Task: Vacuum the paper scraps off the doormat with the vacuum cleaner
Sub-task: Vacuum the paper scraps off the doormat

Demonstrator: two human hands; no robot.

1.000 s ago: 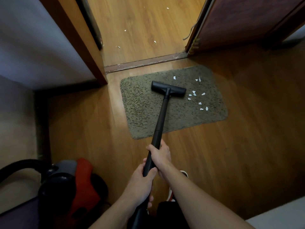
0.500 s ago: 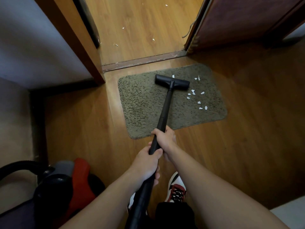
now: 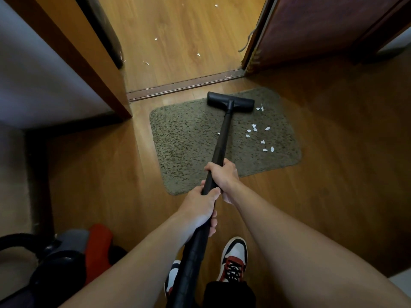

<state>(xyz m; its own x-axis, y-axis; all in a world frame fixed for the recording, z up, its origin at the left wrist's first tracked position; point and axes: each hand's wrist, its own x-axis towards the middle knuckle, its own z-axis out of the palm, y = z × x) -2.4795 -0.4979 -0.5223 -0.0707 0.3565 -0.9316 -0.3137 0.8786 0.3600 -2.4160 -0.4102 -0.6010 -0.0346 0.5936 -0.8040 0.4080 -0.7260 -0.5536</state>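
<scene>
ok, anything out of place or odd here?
White paper scraps litter the right half of the doormat, beside the vacuum head. More scraps lie on the floor beyond the threshold. A loose grey cord dangles at the edge of the door.

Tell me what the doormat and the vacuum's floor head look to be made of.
The doormat: shaggy textile pile, olive-brown and matte, judging by its speckled, tufted surface. The floor head: likely hard plastic, matte black, with smooth moulded edges.
</scene>
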